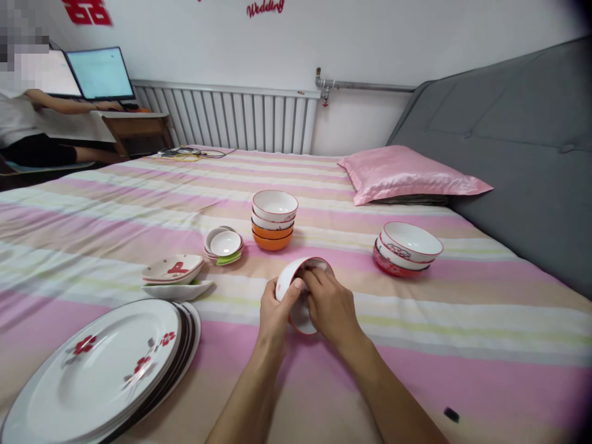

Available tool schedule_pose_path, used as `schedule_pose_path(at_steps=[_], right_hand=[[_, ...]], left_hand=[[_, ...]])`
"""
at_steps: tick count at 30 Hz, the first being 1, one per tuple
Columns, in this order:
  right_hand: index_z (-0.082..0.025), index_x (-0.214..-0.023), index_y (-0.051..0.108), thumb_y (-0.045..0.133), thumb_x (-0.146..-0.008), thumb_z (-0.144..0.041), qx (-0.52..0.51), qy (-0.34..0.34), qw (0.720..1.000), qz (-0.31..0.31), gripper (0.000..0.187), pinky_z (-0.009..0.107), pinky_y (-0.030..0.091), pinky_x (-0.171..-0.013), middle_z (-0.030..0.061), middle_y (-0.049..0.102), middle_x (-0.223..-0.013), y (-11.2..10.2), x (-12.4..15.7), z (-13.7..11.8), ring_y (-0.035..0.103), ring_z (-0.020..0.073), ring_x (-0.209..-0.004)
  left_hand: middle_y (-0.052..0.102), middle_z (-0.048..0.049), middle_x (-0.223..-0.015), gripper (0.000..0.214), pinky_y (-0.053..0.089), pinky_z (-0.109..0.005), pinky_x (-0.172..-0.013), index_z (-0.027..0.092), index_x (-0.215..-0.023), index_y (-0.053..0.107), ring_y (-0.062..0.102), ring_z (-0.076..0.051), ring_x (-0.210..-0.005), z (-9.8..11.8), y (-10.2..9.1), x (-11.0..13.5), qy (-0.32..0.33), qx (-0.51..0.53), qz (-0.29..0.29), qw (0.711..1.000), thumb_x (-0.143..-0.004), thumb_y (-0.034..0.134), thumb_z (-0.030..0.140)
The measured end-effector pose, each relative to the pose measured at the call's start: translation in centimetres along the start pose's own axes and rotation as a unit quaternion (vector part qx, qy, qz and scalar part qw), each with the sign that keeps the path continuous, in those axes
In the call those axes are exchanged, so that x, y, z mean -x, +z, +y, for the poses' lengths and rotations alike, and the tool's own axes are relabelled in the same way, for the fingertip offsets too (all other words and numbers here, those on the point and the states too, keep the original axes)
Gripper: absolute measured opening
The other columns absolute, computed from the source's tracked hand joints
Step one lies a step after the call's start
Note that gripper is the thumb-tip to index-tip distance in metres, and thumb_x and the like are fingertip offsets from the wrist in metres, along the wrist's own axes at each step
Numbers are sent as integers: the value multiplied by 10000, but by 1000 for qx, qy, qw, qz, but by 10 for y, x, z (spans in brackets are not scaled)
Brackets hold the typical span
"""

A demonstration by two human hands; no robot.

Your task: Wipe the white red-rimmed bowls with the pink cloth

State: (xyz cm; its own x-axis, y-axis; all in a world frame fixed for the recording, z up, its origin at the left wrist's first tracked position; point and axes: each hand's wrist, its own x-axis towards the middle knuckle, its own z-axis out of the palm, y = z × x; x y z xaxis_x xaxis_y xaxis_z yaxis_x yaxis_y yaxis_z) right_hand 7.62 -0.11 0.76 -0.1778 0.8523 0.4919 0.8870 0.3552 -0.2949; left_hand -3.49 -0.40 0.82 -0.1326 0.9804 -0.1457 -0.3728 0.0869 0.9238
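A white bowl with a red rim (285, 279) is tilted on its side just above the striped bedsheet, its opening towards the right. My left hand (277, 308) grips its left side, with the thumb over the rim. The curled fingers of my right hand (332, 305) reach inside and press against the bowl; their tips are partly hidden. Just beyond stands a stack of bowls (275, 206), white ones on top of orange ones. To the right is another bowl stack (411, 242), white above red. Several small dishes (225, 243) lie to the left.
Large floral plates (106, 370) are piled at the near left, with leaf-shaped dishes (173, 268) behind them. A small black object (452, 414) lies at the near right. Farther off are a pink pillow (411, 172), cables (189, 152), a radiator (231, 117) and a person (21, 120) at a desk.
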Motion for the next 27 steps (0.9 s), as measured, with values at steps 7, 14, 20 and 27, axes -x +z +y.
schedule_pose_path(at_steps=[7, 14, 20, 27], right_hand=[[-209, -963, 572, 418, -802, -94, -5, 39, 997, -68, 251, 288, 308, -538, 62, 674, -914, -8, 1, -6, 604, 207, -784], [-190, -829, 606, 408, -802, -118, -73, 32, 984, -162, 212, 275, 228, -539, 44, 687, -801, -12, 3, -7, 591, 160, -659], [-182, -710, 560, 389, -790, -126, -184, 22, 960, -210, 197, 232, 274, -565, 9, 642, -710, -20, 0, -5, 533, 121, -626], [-177, -671, 551, 397, -678, -74, -385, 17, 871, -305, 186, 193, 350, -561, -29, 559, -624, -38, -2, 10, 514, 97, -584]], left_hand=[[648, -46, -849, 467, 436, -268, -704, 146, -940, 608, 590, -180, -775, -1, -2, 1, 48, -42, 3, 998, -596, 777, 413], [645, -57, -878, 461, 451, -293, -740, 136, -969, 595, 594, -200, -813, -2, -5, -1, 68, -50, -6, 996, -611, 741, 388], [637, -54, -844, 482, 459, -294, -697, 128, -985, 583, 598, -190, -759, -5, -8, -6, 74, -40, -6, 996, -631, 730, 421], [624, -25, -805, 466, 448, -255, -634, 133, -1006, 586, 592, -165, -706, 3, -12, -10, 68, 21, 48, 996, -661, 714, 419]])
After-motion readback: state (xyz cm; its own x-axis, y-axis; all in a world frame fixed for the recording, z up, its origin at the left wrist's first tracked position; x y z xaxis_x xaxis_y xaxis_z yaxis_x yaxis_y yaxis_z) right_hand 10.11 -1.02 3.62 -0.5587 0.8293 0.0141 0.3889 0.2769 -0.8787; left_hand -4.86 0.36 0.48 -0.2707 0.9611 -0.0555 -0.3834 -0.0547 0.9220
